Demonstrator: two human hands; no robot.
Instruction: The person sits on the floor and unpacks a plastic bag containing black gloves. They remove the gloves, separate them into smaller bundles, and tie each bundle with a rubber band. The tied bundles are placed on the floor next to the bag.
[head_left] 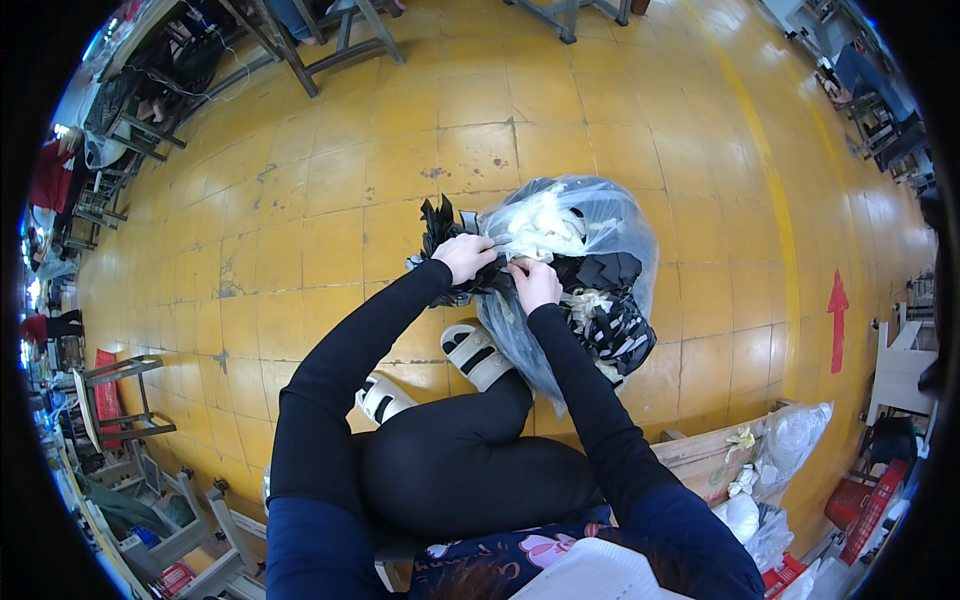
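Observation:
My left hand is closed around a bundle of black strips, whose loose ends stick out on its far and near sides. Close beside it, the fingers of my right hand are pinched together at the bundle's right end; what lies between them is too small to make out. Both hands are over the left edge of a large clear plastic bag, which lies open on the floor. Inside it are a white bunch, black pieces and a black-and-white bundle.
My sandalled feet are just left of the bag. To the right runs a low wooden bench with plastic bags on it. A stool stands at left. A red arrow marks the yellow tiled floor.

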